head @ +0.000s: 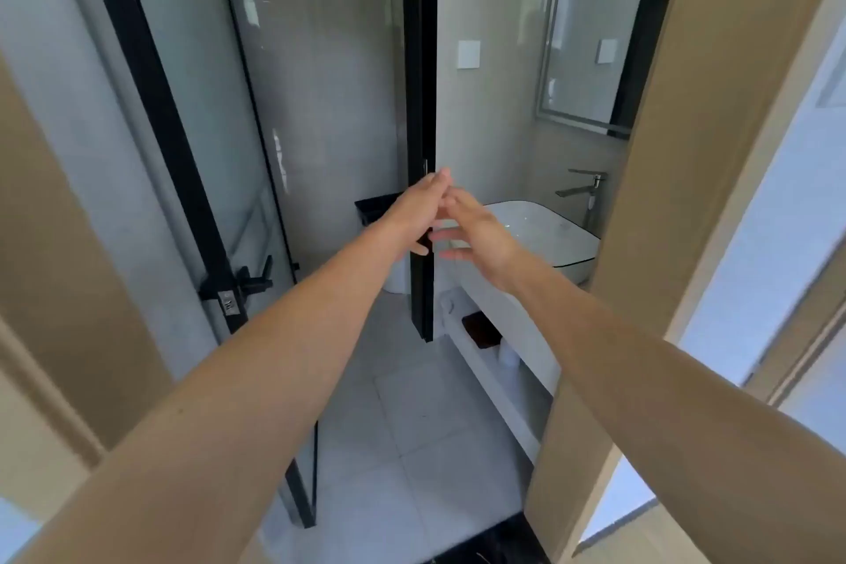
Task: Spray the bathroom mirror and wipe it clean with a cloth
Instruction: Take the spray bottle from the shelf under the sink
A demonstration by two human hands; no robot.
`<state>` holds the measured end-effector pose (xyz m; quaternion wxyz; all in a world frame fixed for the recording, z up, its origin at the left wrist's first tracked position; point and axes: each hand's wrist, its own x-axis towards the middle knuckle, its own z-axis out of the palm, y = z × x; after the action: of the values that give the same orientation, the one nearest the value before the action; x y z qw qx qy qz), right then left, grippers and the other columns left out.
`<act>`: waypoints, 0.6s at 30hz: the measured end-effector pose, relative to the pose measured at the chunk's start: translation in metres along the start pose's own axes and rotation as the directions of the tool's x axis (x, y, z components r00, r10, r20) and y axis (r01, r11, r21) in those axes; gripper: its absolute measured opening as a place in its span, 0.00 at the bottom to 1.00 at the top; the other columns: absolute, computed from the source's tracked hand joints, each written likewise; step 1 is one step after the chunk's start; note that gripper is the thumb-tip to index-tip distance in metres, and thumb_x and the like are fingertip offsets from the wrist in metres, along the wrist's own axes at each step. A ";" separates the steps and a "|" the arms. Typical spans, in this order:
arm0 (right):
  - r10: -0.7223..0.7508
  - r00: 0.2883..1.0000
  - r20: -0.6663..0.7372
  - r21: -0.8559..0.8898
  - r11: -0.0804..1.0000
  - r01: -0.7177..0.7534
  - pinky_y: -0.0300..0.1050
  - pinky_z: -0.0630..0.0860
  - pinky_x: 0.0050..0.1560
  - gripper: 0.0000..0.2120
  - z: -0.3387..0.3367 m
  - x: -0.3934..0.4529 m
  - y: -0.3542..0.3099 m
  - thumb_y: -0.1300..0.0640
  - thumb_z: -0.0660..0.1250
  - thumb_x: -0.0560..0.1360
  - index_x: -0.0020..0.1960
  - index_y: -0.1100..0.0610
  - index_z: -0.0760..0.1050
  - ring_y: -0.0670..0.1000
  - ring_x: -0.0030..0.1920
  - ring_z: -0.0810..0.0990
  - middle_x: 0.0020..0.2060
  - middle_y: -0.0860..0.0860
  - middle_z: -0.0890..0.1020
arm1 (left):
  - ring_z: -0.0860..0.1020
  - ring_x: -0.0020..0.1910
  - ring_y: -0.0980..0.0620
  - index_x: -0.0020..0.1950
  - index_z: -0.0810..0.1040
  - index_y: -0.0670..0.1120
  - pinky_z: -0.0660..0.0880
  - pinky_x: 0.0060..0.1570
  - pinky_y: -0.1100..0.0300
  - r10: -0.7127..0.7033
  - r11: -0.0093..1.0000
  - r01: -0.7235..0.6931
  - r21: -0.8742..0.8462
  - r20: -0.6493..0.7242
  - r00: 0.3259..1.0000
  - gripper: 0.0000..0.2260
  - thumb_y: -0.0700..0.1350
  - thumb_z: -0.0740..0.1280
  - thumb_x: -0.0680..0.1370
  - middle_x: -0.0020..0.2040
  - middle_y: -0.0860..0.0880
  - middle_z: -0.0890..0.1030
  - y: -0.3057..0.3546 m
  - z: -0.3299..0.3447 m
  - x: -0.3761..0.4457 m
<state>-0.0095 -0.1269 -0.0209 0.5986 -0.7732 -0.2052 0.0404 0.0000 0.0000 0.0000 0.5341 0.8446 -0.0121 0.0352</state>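
Our left hand (419, 208) reaches to the black edge of the glass partition (421, 115); a fingertip or thumb shows past that edge, but we cannot tell whether the fingers curl round it. Our right hand (476, 231) is just beside the left, fingers spread and fairly straight, holding nothing. Beyond the hands, the white basin (549, 234) stands on its counter with the tap (586, 190) behind it. The bathroom mirror (590, 23) hangs on the wall above the tap, well apart from both hands. A black-framed door (174, 105) stands open at the left.
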 end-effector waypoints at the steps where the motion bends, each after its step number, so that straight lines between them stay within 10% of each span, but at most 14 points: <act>1: -0.017 1.000 0.022 0.124 0.992 0.014 0.47 0.80 0.56 0.16 -0.002 0.007 -0.003 0.46 0.54 0.84 0.70 0.47 0.70 0.47 0.57 0.81 0.60 0.47 0.80 | 0.78 0.59 0.51 0.66 0.72 0.59 0.80 0.54 0.43 -0.034 0.983 0.040 -0.179 0.038 0.999 0.19 0.65 0.53 0.81 0.59 0.55 0.78 0.008 0.003 0.004; 4: -0.063 0.998 0.024 0.206 0.977 0.057 0.51 0.79 0.61 0.18 -0.008 0.023 -0.006 0.44 0.53 0.84 0.73 0.42 0.66 0.44 0.61 0.79 0.63 0.40 0.77 | 0.76 0.64 0.49 0.67 0.70 0.62 0.80 0.52 0.40 -0.055 0.934 0.069 -0.351 0.051 0.997 0.21 0.69 0.55 0.78 0.66 0.54 0.76 0.016 0.007 0.025; 18: 0.016 1.000 0.023 0.045 0.999 -0.017 0.53 0.71 0.67 0.17 -0.039 0.115 0.058 0.48 0.54 0.85 0.72 0.42 0.65 0.50 0.63 0.73 0.55 0.39 0.72 | 0.66 0.74 0.50 0.77 0.66 0.53 0.64 0.70 0.48 -0.087 0.989 0.074 -0.126 -0.103 0.991 0.25 0.61 0.50 0.84 0.76 0.52 0.68 -0.036 0.016 0.122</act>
<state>0.1227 -0.1315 -0.0434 0.6132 -0.7607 -0.2046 0.0584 0.1246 0.0035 -0.0300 0.5857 0.8069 0.0490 0.0586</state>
